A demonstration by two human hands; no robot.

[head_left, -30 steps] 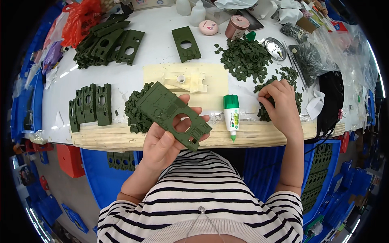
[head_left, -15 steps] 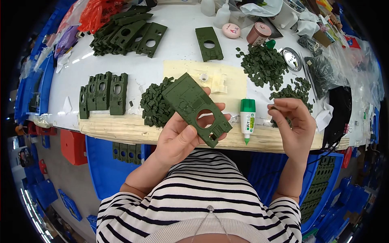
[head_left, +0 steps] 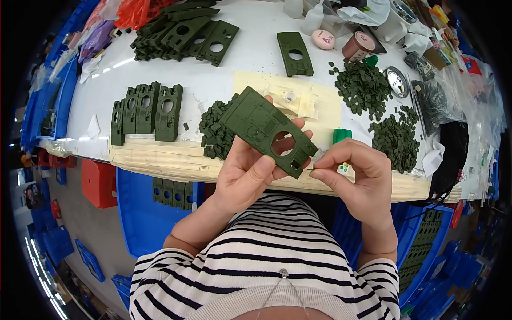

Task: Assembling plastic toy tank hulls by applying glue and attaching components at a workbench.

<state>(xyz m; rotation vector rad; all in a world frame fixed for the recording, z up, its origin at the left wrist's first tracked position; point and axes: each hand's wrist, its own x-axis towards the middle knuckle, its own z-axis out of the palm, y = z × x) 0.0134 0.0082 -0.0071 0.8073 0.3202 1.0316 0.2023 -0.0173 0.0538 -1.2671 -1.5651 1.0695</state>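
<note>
My left hand [head_left: 246,180] holds a dark green plastic model tank hull [head_left: 260,118], tilted, with a large round hole towards its lower right end. Thumb and fingers grip its edges. Close to that end, my right hand [head_left: 362,178] pinches a small thin dark green piece [head_left: 311,169] between thumb and forefinger, apart from the hull. Most of the piece is hidden by the fingertips. Behind the right hand lies a glue bottle with a green cap [head_left: 342,135], largely covered. Beside the left hand is a pile of small green plastic pieces [head_left: 215,133].
Two more heaps of small pieces [head_left: 362,88] lie at the right. Several hulls stand in a row [head_left: 145,109] at left; others are stacked [head_left: 184,34] behind, and a single hull [head_left: 292,61] lies far off. Blue crates [head_left: 133,213] sit below the table edge.
My right hand has come left from beside the right-hand heap to the hull's lower right end, now covering much of the glue bottle. The left hand still holds the hull. The whole view has shifted slightly.
</note>
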